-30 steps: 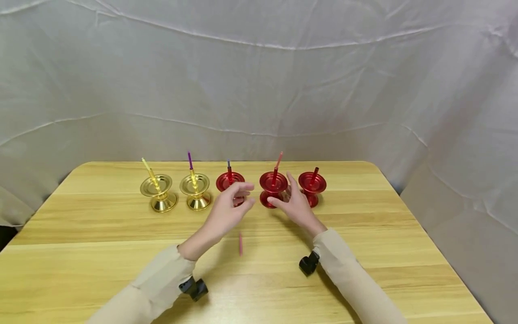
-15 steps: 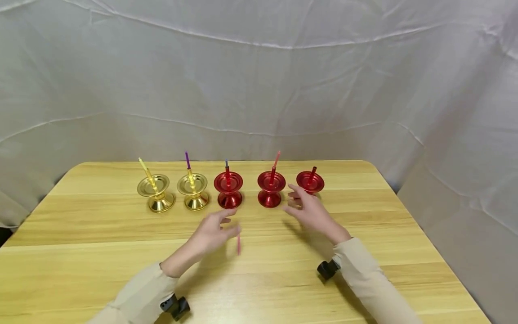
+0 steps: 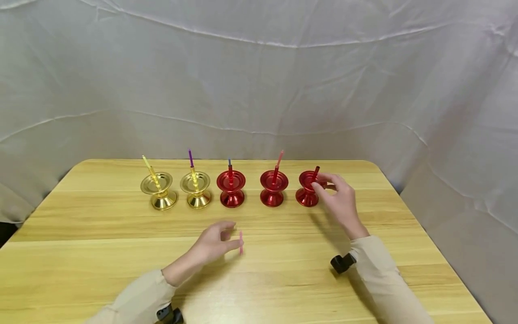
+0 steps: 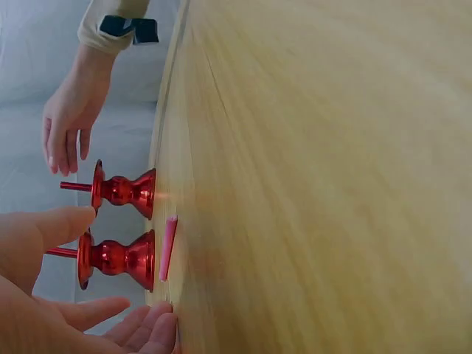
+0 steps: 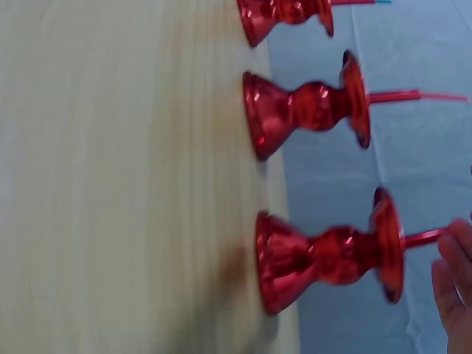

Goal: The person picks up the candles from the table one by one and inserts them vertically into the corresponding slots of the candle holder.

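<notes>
A pink candle [image 3: 241, 236] lies on the table in front of my left hand [image 3: 212, 244], whose thumb overlaps it in the head view. The left wrist view shows this candle [image 4: 169, 247] in the gap between thumb and fingers. My right hand [image 3: 341, 200] is at the rightmost red candle holder [image 3: 306, 199], fingers spread beside its upright tube. That tube has no candle showing, and in the right wrist view the fingertips [image 5: 457, 232] overlap its end. Another red holder [image 3: 272, 199] to its left bears a pinkish-red candle [image 3: 280, 157].
Leftward in the same row stand a red holder [image 3: 232, 199] with a blue candle, a gold holder [image 3: 198, 200] with a purple candle and a gold holder [image 3: 164, 202] with a tilted yellow candle. A pale cloth [image 3: 259, 81] hangs behind the wooden table [image 3: 283, 279].
My right hand has moved right from the second red holder to the rightmost one. My left hand has come back and down from the blue-candle holder to the loose pink candle.
</notes>
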Motion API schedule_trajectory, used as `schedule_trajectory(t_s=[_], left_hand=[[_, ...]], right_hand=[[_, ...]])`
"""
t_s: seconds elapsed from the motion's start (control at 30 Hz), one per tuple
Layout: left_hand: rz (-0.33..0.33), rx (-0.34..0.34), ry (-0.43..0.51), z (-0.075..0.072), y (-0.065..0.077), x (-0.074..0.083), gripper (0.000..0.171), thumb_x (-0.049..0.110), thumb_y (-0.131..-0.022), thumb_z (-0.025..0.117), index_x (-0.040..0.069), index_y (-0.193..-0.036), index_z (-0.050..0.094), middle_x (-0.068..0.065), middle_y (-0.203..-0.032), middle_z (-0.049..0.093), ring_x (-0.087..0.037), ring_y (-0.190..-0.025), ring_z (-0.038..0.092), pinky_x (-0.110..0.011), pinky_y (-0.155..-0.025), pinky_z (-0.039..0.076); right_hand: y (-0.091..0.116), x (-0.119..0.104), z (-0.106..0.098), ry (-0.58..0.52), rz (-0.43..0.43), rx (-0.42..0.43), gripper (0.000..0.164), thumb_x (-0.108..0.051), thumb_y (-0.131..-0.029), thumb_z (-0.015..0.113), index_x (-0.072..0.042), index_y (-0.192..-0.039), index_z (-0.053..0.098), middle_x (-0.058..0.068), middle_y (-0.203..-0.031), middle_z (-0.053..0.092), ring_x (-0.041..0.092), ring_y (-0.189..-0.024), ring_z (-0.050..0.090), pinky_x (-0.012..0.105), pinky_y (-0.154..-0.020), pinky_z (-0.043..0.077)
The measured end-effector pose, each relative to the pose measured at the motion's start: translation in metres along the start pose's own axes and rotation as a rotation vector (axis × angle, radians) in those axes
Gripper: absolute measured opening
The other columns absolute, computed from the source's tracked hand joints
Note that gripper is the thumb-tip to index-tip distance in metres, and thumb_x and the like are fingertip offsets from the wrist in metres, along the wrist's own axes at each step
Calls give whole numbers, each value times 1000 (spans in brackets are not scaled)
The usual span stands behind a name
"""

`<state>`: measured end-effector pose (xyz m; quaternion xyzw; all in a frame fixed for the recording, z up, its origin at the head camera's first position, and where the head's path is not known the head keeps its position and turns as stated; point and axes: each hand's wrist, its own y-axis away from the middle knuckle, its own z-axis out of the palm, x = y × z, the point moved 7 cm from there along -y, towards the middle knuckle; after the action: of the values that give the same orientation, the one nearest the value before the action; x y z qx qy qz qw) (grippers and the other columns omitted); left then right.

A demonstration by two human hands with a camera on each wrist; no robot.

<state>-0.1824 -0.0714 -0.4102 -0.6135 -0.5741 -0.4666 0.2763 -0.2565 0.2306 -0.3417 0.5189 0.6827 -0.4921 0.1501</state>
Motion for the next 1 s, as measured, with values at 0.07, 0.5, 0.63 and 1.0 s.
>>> schedule_trajectory(t_s=[0.07,0.5,0.63,1.0], left_hand=[[1,11,-18,1,0,-2,60,14,-81,77,-6,-132,53,-17,-127,58,-32,-109,56,-44,-91,50],[121,77,-208,8,-4,4,46,13,-67,85,-6,-103,65,-5,-87,59,-17,-76,50,-31,-69,47],[145,99,-253,9,-9,6,40,16,-66,87,-3,-93,65,-4,-84,59,-16,-75,51,-31,-70,48],[126,141,-254,5,-18,5,28,17,-68,85,2,-80,64,2,-72,56,-13,-68,50,-28,-64,44]], right_hand=[[-1,10,-2,3,49,26,34,-10,-87,72,4,-117,63,17,-114,63,30,-102,59,42,-89,50],[-3,58,18,-87,386,-192,89,-36,-89,70,-2,-153,18,19,-155,24,39,-139,26,46,-111,30],[-5,61,23,-76,401,-196,93,-35,-88,71,-2,-154,14,20,-155,24,34,-141,25,46,-112,28],[-1,63,36,-48,455,-203,101,-35,-83,75,-4,-154,10,23,-153,24,38,-137,30,50,-111,29]])
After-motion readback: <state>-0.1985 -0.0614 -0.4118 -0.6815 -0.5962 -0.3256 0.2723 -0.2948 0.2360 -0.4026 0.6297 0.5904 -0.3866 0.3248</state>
